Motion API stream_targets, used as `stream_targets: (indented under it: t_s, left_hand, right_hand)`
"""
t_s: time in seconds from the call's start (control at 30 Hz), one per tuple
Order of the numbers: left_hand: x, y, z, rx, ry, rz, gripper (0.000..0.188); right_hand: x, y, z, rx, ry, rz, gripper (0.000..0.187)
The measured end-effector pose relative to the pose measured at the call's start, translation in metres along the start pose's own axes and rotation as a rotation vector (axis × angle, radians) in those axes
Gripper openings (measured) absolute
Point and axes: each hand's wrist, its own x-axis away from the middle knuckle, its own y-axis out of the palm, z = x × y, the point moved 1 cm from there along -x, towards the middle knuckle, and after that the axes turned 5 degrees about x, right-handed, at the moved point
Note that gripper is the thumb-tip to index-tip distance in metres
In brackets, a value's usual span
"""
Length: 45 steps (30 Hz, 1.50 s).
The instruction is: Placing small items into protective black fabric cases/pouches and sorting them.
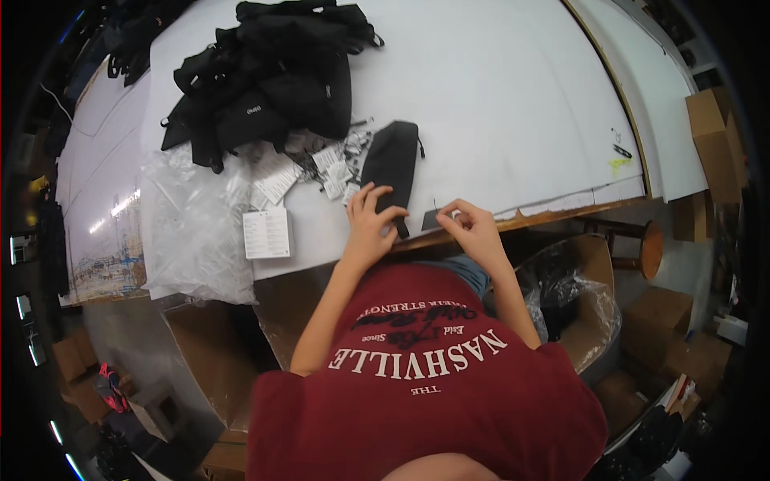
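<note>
A slim black fabric pouch (pixel 391 160) lies at the table's near edge, a small cord at its far right side. My left hand (pixel 371 228) is on its lower end, fingers curled and thumb against the near tip. To the right, my right hand (pixel 472 228) has thumb and forefinger pinched at a dark hang tag (pixel 431 220) with a thin string. The tag rests by the table edge; exactly where the fingers grip it is partly hidden. Left of the pouch lie several loose white labels and tags (pixel 330 164) with dark strings.
A heap of black fabric bags (pixel 273 88) covers the far left of the white table (pixel 497 96). Clear plastic bags (pixel 196 224) and a stack of white printed cards (pixel 269 233) lie nearer. Cardboard boxes (pixel 220 353) stand below, with a round wooden stool (pixel 651 250) at right.
</note>
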Motion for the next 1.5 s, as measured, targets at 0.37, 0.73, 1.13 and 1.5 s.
stream_targets:
  t_s: [0.37,0.73,1.13,1.5]
  left_hand:
    - [0.037,-0.026,0.059,-0.045,-0.275,0.416,0.017]
    - [0.049,-0.022,0.054,0.268,-0.302,0.275,0.008]
    - [0.037,-0.042,0.083,0.637,-0.375,0.299,0.01]
    - [0.026,-0.035,0.069,0.821,-0.45,0.121,0.01]
  right_hand:
    - [0.023,0.038,-0.015,0.24,-0.265,0.067,0.012]
    - [0.026,0.054,0.012,0.123,-0.485,0.077,0.014]
    - [0.023,0.042,0.013,-0.797,-0.233,-0.284,0.016]
    - [0.004,0.06,0.004,-0.869,-0.259,-0.384,0.01]
